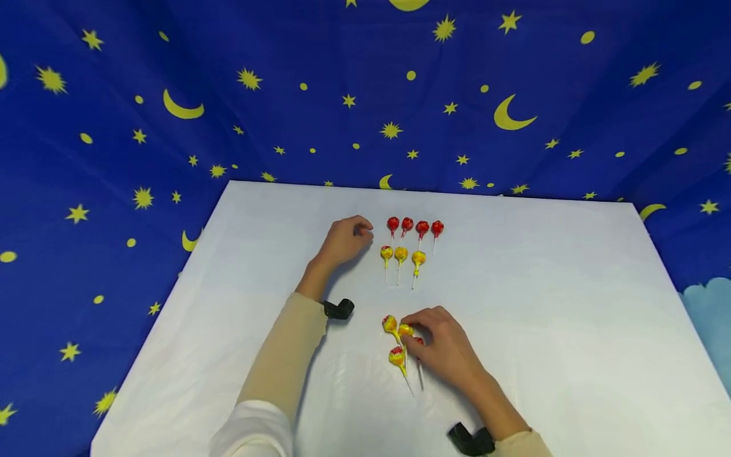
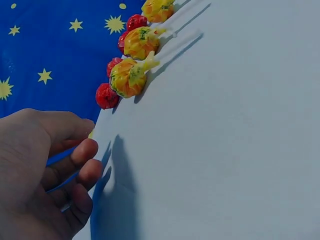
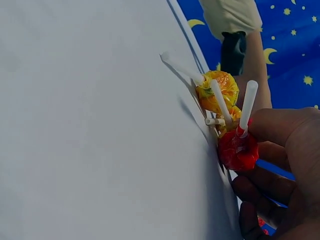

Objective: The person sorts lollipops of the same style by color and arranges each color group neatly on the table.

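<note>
My right hand (image 1: pixel 448 346) pinches a yellow lollipop (image 1: pixel 406 330) between thumb and index finger, low over the near group. Two other yellow lollipops (image 1: pixel 390 324) (image 1: pixel 396 357) lie just left of its fingertips. A red lollipop (image 3: pixel 239 151) sits right under this hand, partly covered by the thumb in the head view. My left hand (image 1: pixel 345 240) holds nothing; its fingers hang loosely bent beside the far rows. These rows are several red lollipops (image 1: pixel 422 228) at the back and three yellow lollipops (image 1: pixel 401 254) in front, sticks toward me. In the left wrist view, the left hand (image 2: pixel 45 170) is apart from the candies.
A white-covered table (image 1: pixel 542 285) carries everything. Behind it and to the left hangs a blue cloth (image 1: pixel 320 127) with yellow moons and stars. Dark straps (image 1: pixel 339 309) sit on both wrists, and the left forearm reaches across the table's left half.
</note>
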Demonstrator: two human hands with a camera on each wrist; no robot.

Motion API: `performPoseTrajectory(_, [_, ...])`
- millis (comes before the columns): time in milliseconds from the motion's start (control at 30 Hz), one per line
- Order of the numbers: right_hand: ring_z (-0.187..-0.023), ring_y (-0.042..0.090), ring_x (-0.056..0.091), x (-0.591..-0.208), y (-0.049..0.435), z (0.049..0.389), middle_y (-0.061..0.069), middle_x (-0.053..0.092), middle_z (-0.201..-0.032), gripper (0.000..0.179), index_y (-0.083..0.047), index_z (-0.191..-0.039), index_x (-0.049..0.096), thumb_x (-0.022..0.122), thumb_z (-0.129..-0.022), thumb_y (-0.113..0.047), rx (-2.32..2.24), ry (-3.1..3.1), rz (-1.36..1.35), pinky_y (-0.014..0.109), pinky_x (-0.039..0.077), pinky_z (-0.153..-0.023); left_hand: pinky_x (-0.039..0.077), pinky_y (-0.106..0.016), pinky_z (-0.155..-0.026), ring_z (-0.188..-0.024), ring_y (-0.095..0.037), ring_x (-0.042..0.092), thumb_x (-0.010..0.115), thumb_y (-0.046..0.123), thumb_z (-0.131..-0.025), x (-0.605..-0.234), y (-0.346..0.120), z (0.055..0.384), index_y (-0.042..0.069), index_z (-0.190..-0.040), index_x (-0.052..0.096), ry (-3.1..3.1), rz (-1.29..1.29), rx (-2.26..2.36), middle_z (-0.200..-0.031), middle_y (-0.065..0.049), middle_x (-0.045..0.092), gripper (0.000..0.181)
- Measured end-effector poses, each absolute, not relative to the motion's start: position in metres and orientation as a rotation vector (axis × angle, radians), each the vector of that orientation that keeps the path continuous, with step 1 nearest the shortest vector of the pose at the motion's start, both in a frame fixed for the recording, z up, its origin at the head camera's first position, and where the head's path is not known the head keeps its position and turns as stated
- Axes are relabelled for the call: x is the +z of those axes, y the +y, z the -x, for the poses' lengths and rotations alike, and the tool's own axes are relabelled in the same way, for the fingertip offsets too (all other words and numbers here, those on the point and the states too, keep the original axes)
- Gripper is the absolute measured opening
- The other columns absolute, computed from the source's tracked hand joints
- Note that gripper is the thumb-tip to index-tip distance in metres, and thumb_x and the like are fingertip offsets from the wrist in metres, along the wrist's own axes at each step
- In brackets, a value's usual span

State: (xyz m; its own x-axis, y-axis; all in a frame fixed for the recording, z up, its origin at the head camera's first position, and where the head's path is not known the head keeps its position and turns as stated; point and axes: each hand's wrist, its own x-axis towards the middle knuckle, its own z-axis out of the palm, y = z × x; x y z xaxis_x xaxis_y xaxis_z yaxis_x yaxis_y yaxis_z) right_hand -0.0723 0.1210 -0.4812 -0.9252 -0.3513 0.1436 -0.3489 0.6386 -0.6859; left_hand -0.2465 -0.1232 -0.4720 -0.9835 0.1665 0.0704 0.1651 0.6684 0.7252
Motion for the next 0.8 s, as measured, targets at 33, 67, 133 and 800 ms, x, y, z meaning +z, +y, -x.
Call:
performPoseTrajectory(33, [-0.090,0.002,0.050,-0.481,0.122,0.072,-0.017,0.063,-0.093,0.022,-0.023,-0.100,0.073,0.080,-0.079,-0.024,-1.193,2.844,0.605,0.033,0.047,-0.078,0.044,-0.033,-0.073,-0.076,-0.016,0.056,0.067,0.017,-0.089,-0.472,-0.123,0.244,0.010,-0.100,0.069,2.871,-0.288,1.266,-0.085,0.001,0.063,0.014])
performPoseTrajectory(67, [-0.091,0.002,0.051,-0.481,0.122,0.073,-0.017,0.063,-0.093,0.022,-0.023,-0.100,0.073,0.080,-0.079,-0.024,-1.195,2.848,0.605,0.033,0.047,-0.078,0.044,-0.033,-0.072,-0.076,-0.016,0.056,0.067,0.017,-0.089,-0.472,-0.123,0.242,0.010,-0.099,0.069,2.878,-0.294,1.281,-0.084,0.001,0.063,0.013])
performPoseTrajectory(133, [-0.090,0.002,0.051,-0.480,0.123,0.073,-0.017,0.063,-0.093,0.021,-0.023,-0.099,0.073,0.079,-0.079,-0.024,-1.195,2.849,0.605,0.033,0.047,-0.078,0.044,-0.033,-0.069,-0.073,-0.015,0.056,0.068,0.018,-0.088,-0.473,-0.122,0.236,0.012,-0.096,0.069,2.885,-0.293,1.307,-0.083,0.002,0.063,0.010])
performPoseTrajectory(800, [-0.089,-0.001,0.049,-0.480,0.122,0.071,-0.021,0.061,-0.090,0.018,-0.026,-0.097,0.073,0.079,-0.079,-0.028,-1.172,2.850,0.558,0.031,0.047,-0.079,0.045,-0.030,-0.063,-0.068,-0.009,0.053,0.064,0.018,-0.090,-0.461,-0.113,0.163,0.014,-0.096,0.069,2.889,-0.431,1.301,-0.081,0.009,0.062,0.009])
